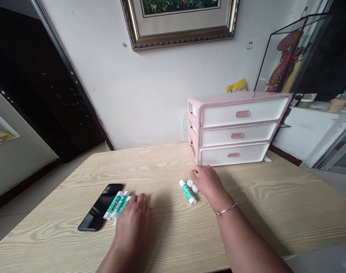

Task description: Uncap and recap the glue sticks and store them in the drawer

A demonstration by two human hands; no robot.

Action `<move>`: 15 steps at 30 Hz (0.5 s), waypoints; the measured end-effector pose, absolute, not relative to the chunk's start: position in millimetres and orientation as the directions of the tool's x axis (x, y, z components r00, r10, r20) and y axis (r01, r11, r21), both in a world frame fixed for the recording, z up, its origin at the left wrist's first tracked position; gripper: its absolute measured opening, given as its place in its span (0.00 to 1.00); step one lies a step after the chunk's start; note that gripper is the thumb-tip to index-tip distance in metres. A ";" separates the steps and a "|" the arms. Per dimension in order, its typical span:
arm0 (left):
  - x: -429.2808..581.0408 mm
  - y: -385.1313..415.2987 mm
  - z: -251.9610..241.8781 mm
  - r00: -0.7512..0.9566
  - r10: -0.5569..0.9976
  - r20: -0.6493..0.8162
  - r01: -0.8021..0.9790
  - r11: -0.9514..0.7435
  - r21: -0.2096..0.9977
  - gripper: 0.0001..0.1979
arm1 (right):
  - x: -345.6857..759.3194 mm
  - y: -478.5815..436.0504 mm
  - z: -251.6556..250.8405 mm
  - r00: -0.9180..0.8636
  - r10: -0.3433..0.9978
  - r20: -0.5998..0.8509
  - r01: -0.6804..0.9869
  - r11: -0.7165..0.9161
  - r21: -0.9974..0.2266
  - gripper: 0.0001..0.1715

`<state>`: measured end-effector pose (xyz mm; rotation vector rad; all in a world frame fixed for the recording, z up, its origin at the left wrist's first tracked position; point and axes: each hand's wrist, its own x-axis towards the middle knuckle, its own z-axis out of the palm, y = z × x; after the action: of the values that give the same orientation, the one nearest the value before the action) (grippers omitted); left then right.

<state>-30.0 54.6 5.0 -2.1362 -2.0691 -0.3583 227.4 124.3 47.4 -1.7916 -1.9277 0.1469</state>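
Observation:
My left hand (pixel 134 216) rests over the right end of a row of green-and-white glue sticks (pixel 114 204), its fingers curled round one that is mostly covered. White ends of that stick peek out below and beyond the fingers. Farther right, a single glue stick (pixel 187 192) lies slantwise on the table. Beside it sit two small round white pieces (pixel 190 183) that look like caps. My right hand (pixel 205 181) is just right of these pieces, fingers bent and drawn together. Whatever its fingertips may hold is hidden.
A black phone (pixel 97 210) lies left of the glue sticks on the wooden table (pixel 76 250). At the back right stands a pink-and-white drawer unit (pixel 235 135) with a yellow packet (pixel 237 85) on or behind its top. A framed picture (pixel 181 33) hangs on the wall.

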 end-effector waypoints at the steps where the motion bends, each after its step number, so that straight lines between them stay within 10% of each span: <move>1: -26.5 55.9 4.8 0.036 0.962 0.270 0.991 -0.069 0.114 0.12 | 221.7 122.2 45.8 -0.074 0.949 0.308 0.905 0.193 -0.378 0.13; 15: 28.0 77.7 13.3 0.166 0.978 0.126 0.728 -0.208 0.653 0.11 | 200.2 119.3 13.6 -0.398 0.852 0.341 0.855 0.479 -0.198 0.11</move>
<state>28.0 77.7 13.3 -2.6982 -2.1701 -1.0067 200.2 119.3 13.6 -1.4261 -2.3349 -0.0120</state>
